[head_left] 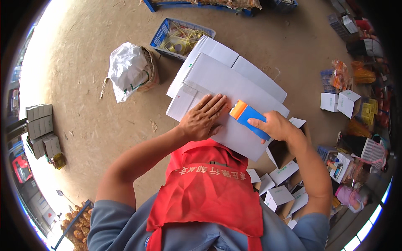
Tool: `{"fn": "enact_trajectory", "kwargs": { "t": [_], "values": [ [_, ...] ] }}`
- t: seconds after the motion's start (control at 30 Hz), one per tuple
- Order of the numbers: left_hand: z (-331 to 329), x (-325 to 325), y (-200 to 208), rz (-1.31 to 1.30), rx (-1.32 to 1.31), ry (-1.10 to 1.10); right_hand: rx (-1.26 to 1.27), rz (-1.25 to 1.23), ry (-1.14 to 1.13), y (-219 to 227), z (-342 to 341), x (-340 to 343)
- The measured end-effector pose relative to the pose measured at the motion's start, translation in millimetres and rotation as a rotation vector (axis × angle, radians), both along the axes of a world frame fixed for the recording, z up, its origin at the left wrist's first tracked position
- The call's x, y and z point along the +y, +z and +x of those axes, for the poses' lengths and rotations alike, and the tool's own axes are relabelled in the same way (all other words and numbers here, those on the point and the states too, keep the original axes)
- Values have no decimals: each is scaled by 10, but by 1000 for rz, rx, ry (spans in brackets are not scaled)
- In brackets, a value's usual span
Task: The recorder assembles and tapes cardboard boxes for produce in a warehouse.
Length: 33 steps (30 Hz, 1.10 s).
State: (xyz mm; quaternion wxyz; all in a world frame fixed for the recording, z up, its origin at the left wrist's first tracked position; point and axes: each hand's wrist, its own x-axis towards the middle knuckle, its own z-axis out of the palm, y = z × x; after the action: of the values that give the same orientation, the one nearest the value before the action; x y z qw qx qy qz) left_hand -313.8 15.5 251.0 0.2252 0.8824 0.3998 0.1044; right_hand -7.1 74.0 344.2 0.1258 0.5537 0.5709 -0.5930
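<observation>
White flat cardboard (234, 81) lies in front of me in overlapping, folded-down sheets. My left hand (205, 115) rests flat on it with the fingers stretched out, holding nothing. My right hand (278, 125) is wrapped round a blue block-shaped hand tool (252, 120) with an orange head; its exact kind is unclear. The thumb lies along the tool's upper face. Its orange end points at my left fingertips, a short gap away, over the cardboard. A faint reddish glow shows on the cardboard by those fingertips.
A blue crate (207, 31) with yellow strapping stands beyond the cardboard, beside a white sack (127, 69). Small white boxes (279, 196) are heaped at my right. Stacked cartons (40, 125) stand far left. People and goods line the right edge, including a striped shirt (374, 154).
</observation>
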Motion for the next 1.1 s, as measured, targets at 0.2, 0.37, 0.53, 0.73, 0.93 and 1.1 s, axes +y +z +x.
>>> {"fn": "enact_trajectory", "kwargs": {
  "t": [0.2,0.37,0.53,0.73,0.93,1.1],
  "values": [
    [38,-36,-57,20,67,-2,-49,3,62,46,421,-158],
    [72,-43,-61,51,110,1,-192,-65,14,144,1083,-374],
    [59,-52,-81,67,165,14,-104,-37,-15,97,1344,-467],
    [343,-80,32,62,156,131,-116,80,21,110,1316,-522],
    [836,-215,-22,49,85,-1,-49,1,24,-35,1453,-501],
    [785,-217,-59,79,126,0,42,-43,-65,-247,1988,-687]
  ]
}}
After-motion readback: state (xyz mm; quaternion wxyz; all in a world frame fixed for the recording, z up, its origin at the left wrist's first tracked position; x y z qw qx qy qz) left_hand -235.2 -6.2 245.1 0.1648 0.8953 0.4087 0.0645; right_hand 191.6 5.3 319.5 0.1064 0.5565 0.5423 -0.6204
